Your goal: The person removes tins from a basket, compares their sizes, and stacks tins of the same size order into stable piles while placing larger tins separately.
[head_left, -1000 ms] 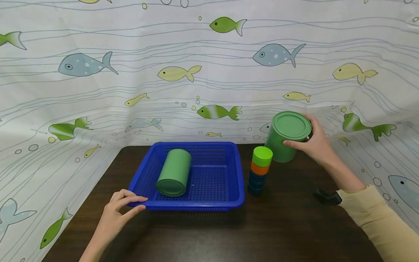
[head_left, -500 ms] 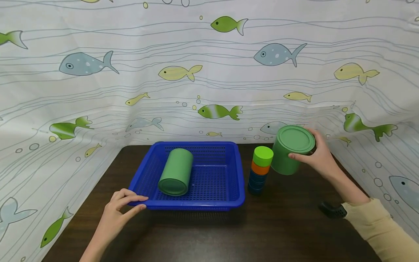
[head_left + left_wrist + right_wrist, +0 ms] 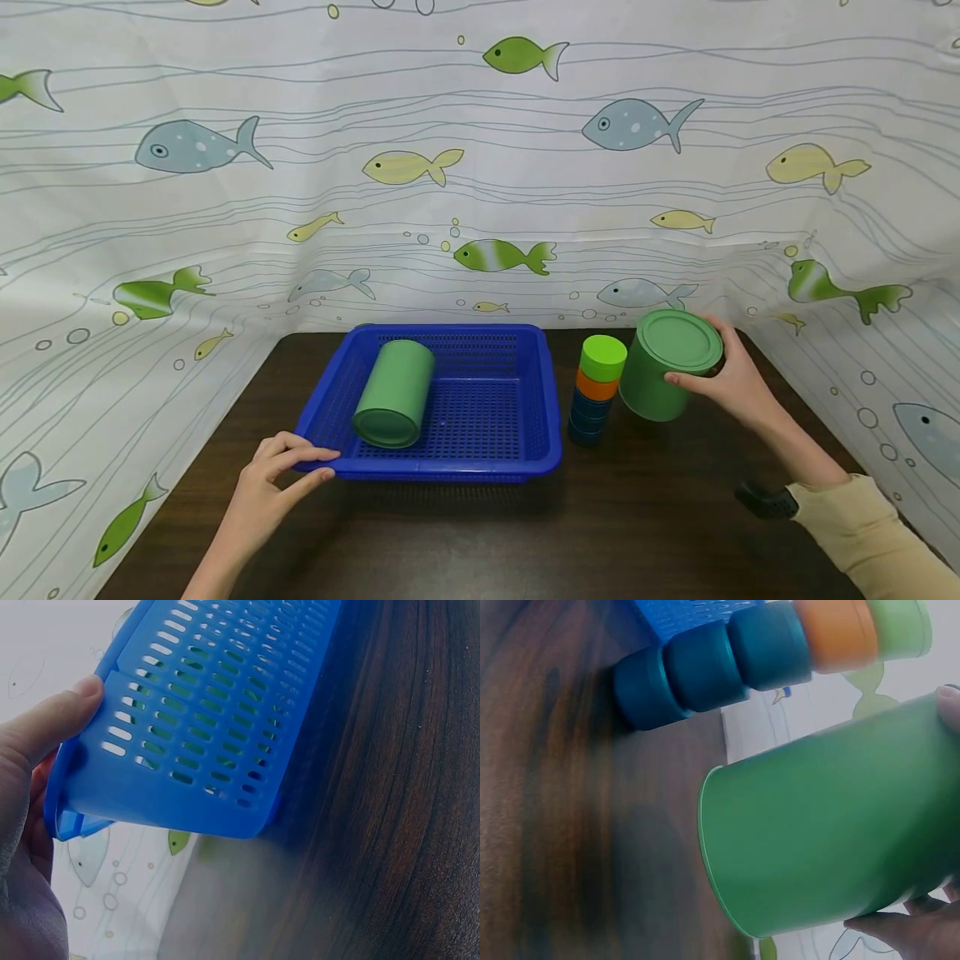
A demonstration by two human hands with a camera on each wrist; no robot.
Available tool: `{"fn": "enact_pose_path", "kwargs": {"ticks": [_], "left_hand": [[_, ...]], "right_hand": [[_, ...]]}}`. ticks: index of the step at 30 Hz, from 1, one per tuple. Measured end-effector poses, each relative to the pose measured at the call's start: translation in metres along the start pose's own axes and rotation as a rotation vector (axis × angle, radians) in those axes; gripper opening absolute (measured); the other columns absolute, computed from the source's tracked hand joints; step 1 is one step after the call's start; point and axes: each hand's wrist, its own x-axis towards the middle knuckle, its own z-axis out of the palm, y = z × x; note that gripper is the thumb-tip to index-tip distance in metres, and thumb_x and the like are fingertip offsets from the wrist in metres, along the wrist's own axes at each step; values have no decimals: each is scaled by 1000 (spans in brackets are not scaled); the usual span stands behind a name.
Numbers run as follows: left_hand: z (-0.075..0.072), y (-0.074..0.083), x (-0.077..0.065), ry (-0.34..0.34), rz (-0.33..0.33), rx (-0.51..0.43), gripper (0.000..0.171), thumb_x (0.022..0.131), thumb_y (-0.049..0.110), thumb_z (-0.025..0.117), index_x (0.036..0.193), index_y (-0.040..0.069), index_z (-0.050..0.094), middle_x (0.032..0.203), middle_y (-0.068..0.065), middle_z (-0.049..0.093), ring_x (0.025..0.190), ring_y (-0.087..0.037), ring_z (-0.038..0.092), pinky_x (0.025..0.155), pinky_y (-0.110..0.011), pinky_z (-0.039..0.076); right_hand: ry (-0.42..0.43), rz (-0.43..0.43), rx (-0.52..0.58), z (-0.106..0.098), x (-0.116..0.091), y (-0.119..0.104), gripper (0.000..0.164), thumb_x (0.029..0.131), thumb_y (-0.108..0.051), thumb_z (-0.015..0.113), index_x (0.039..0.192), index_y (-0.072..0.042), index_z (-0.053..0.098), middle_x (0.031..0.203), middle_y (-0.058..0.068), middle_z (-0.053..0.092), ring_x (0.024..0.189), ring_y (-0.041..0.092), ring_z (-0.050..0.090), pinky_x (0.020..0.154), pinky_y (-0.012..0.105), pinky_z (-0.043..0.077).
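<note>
My right hand (image 3: pixel 731 375) grips a large green canister (image 3: pixel 667 379) near its top, thumb on the near side and fingers behind. In the right wrist view the base of the canister appears slightly above the table. Just left of it stands a stack of cups (image 3: pixel 592 408), dark blue below, then orange, with lime green on top. With thumb and fingers, my left hand (image 3: pixel 270 483) pinches the near-left rim of the blue plastic basket (image 3: pixel 480 469). Inside the basket, a second green canister (image 3: pixel 395 392) lies on its side at the left.
Everything is on a dark wooden table (image 3: pixel 480 542). A white sheet printed with fish (image 3: pixel 517 57) hangs behind and along both sides. Perforated holes (image 3: pixel 202 720) cover the basket's side wall.
My right hand has lowered the green canister and moved it slightly right. The lying canister rolled a little right, then back left. My left hand stays on the rim.
</note>
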Motion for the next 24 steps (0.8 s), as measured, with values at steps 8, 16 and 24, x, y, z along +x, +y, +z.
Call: {"fn": "enact_pose_path", "kwargs": {"ticks": [8, 16, 24], "left_hand": [[0, 1, 0, -5, -8, -5, 31, 72, 0, 84, 95, 21, 79, 93, 14, 59, 99, 2, 42, 82, -14, 31], [-1, 0, 1, -5, -1, -9, 32, 72, 0, 84, 95, 21, 78, 93, 14, 59, 98, 2, 42, 83, -14, 31], [-1, 1, 1, -4, -1, -5, 29, 72, 0, 84, 95, 17, 79, 93, 14, 59, 98, 2, 42, 82, -14, 31]], "right_hand": [[-29, 35, -15, 3, -9, 8, 95, 83, -16, 80, 155, -10, 19, 145, 17, 35, 107, -12, 40, 78, 9, 42], [-38, 44, -6, 5, -14, 16, 93, 83, -16, 80, 154, -9, 19, 144, 17, 35, 107, -12, 40, 78, 9, 42], [-60, 61, 5, 6, -19, 26, 95, 84, -15, 79, 155, -8, 17, 144, 17, 35, 107, -13, 40, 78, 10, 43]]}}
